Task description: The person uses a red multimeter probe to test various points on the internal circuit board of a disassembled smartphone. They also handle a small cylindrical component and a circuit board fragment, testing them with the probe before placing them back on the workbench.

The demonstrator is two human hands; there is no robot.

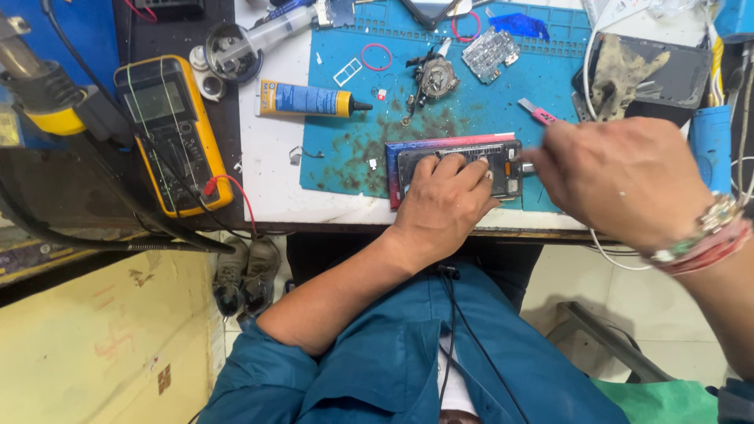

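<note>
The counter [271,184] is white-topped and cluttered, with a stained blue work mat [550,78] laid across its middle and right part. To the left a yellow multimeter [173,133] lies on a dark surface with red and black leads trailing from it. On the white top sits a blue and yellow glue tube [310,100]; on the mat lie a pink rubber ring [376,56], a small metal mechanism [434,78] and a small circuit board [491,53]. A soiled glove [620,71] rests on a dark tray at far right. Below the counter edge, a pair of shoes [245,275] stands on the pale floor.

An opened phone [459,169] lies flat at the near edge of the mat. The left hand [444,206] presses down on it, fingers spread over its inner face, grip pinning the phone to the mat. The right hand [624,184], blurred, hovers just right of the phone with a pink-handled tool [538,112] showing above the knuckles; its grip appears closed, though I cannot tell exactly on what
</note>
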